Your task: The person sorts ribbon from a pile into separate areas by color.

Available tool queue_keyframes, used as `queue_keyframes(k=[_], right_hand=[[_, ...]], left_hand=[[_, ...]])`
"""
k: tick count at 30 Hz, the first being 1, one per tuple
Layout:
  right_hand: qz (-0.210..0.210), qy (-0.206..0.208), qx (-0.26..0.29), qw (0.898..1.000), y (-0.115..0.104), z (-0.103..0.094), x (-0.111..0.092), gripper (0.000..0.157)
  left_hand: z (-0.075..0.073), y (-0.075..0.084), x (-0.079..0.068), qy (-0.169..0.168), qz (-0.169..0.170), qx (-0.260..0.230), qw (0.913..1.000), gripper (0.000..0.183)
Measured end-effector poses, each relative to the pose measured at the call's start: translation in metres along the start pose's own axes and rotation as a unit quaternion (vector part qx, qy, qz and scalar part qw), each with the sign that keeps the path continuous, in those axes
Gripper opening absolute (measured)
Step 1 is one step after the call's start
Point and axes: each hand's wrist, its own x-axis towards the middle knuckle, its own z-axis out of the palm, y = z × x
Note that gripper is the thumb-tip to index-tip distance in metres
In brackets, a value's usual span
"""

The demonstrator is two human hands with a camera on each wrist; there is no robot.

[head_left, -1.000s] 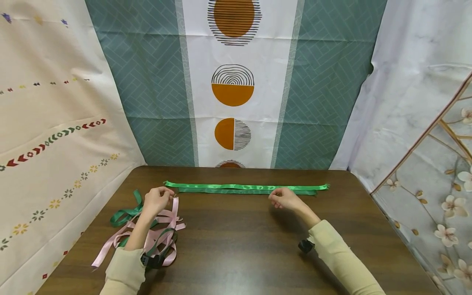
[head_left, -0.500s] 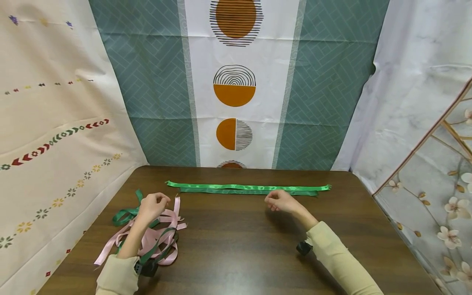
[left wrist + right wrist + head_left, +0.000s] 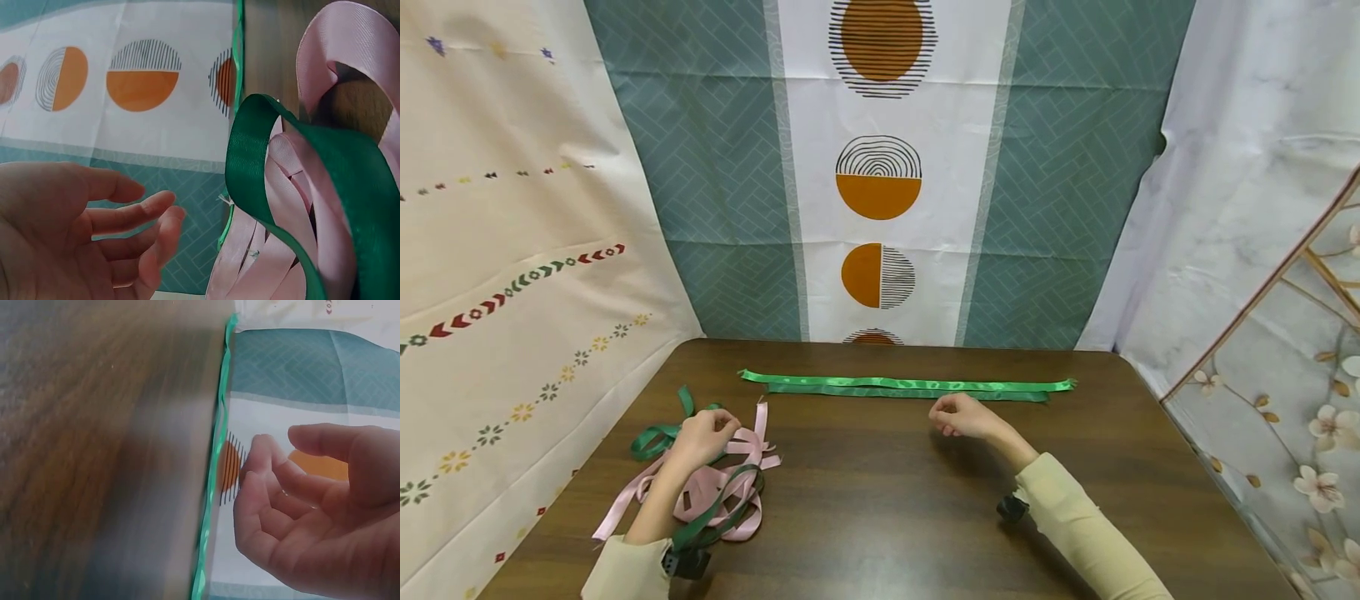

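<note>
Over a tangled heap of pink ribbons [image 3: 752, 448] and dark green ribbons [image 3: 655, 442], at the table's left, hovers my left hand [image 3: 702, 437]. Its fingers are loosely bent and hold nothing; in the left wrist view a looped dark green ribbon [image 3: 250, 162] lies beside it. My right hand [image 3: 964, 417] hangs just in front of two ribbons, thumb apart from loosely curled fingers, with nothing in it. A bright green ribbon [image 3: 820, 379] stretches straight across the back of the table. Along its front edge lies a darker green ribbon [image 3: 850, 391], partly overlapped.
The brown wooden table [image 3: 880, 492] has a patterned curtain [image 3: 880, 200] behind it. A cream cloth [image 3: 512, 292] borders the left side, and a floral marble-look sheet [image 3: 1262, 350] borders the right.
My left hand has drawn back from the left end of the green ribbons to over the heap. The right hand has shifted slightly left and nearer. The ribbons stay put.
</note>
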Motion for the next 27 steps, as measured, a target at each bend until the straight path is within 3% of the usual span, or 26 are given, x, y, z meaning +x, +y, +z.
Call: queue_keyframes(k=[11, 16, 19, 23, 27], right_hand=[[-0.038, -0.048, -0.064, 0.996, -0.01, 0.016, 0.003, 0.024], [-0.059, -0.059, -0.091, 0.992, -0.02, 0.022, 0.004, 0.021], [-0.067, -0.07, -0.098, 0.99, -0.025, 0.025, 0.005, 0.021], [-0.075, -0.087, -0.098, 0.989, -0.032, 0.031, 0.007, 0.022], [-0.081, -0.102, -0.096, 0.987, -0.036, 0.037, 0.01, 0.022]], left_hand=[[0.002, 0.0, -0.005, -0.071, 0.029, 0.01, 0.997, 0.028], [0.0, 0.001, -0.009, -0.101, 0.077, 0.002, 0.9919, 0.017], [-0.001, -0.002, -0.011, -0.135, 0.104, -0.008, 0.9853, 0.012], [-0.001, -0.005, -0.013, -0.17, 0.099, -0.022, 0.9802, 0.02], [0.002, -0.007, -0.014, -0.171, 0.074, -0.009, 0.9824, 0.025]])
